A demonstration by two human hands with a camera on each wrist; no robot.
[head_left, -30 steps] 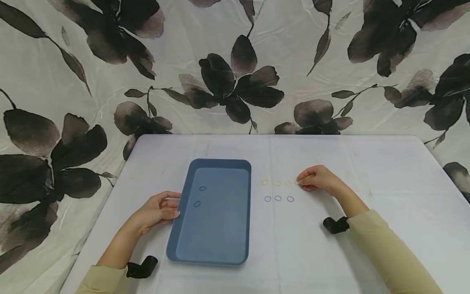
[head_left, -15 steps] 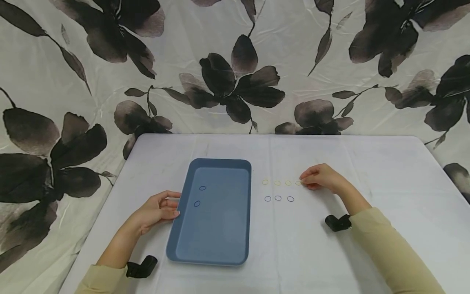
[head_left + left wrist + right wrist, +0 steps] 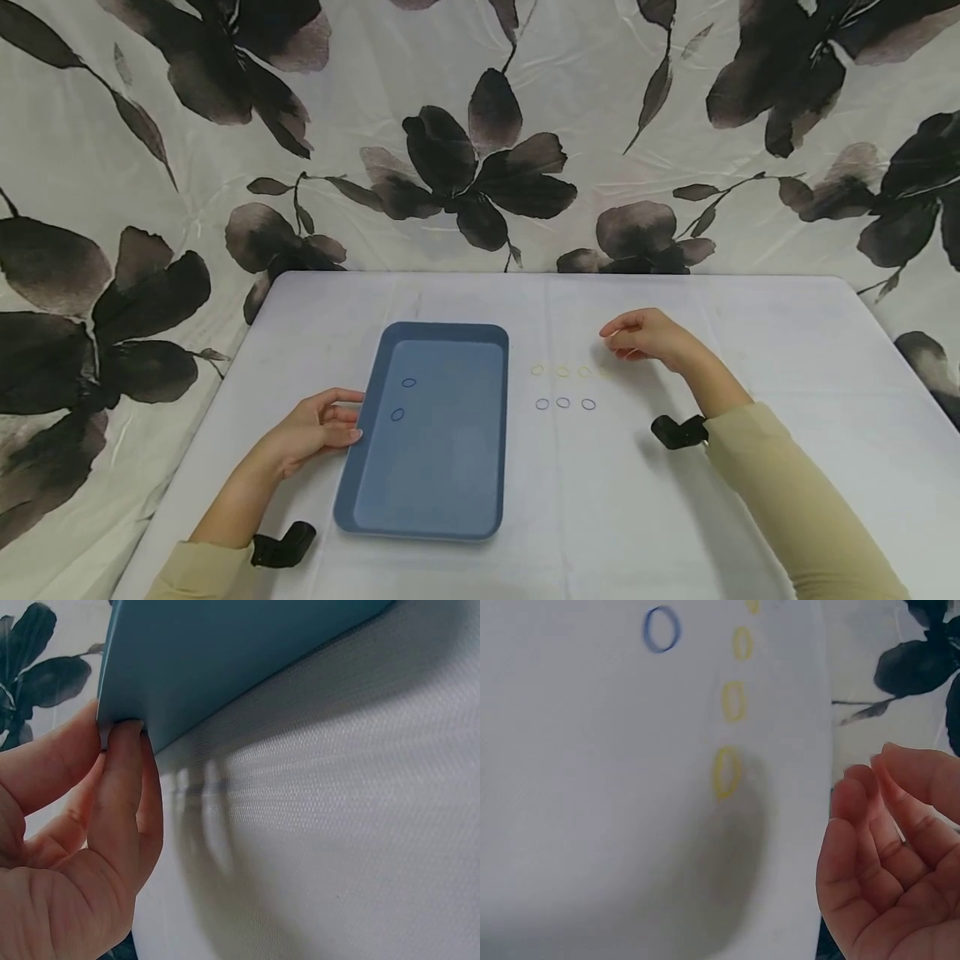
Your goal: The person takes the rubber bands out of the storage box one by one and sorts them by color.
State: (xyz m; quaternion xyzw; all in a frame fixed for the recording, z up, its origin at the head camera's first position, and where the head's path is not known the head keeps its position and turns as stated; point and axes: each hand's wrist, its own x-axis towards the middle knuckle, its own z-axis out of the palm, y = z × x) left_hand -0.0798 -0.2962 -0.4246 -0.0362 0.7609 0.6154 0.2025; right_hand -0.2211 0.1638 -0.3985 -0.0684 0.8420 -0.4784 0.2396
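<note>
My left hand [image 3: 311, 429] grips the left rim of a blue rectangular tray [image 3: 431, 467]; in the left wrist view, thumb and fingers [image 3: 116, 787] pinch its edge. Two thin blue rings [image 3: 402, 383], like small rubber bands, lie inside the tray at its upper left. My right hand [image 3: 648, 337] hovers over the table behind the right end of a row of several thin yellow rings [image 3: 717, 774]. Its fingers are loosely bent, with nothing visible between them in the right wrist view. Three blue rings [image 3: 646, 630] lie in a row nearer me.
A white cloth covers the table [image 3: 675, 517]. Behind it hangs a light curtain [image 3: 360, 75] with dark flowers. A black device is worn on each wrist, by the left [image 3: 285, 546] and right sleeves.
My right hand has let go of the rightmost yellow ring at the row's end and moved up and away. The left hand still holds the tray; the view has shifted slightly.
</note>
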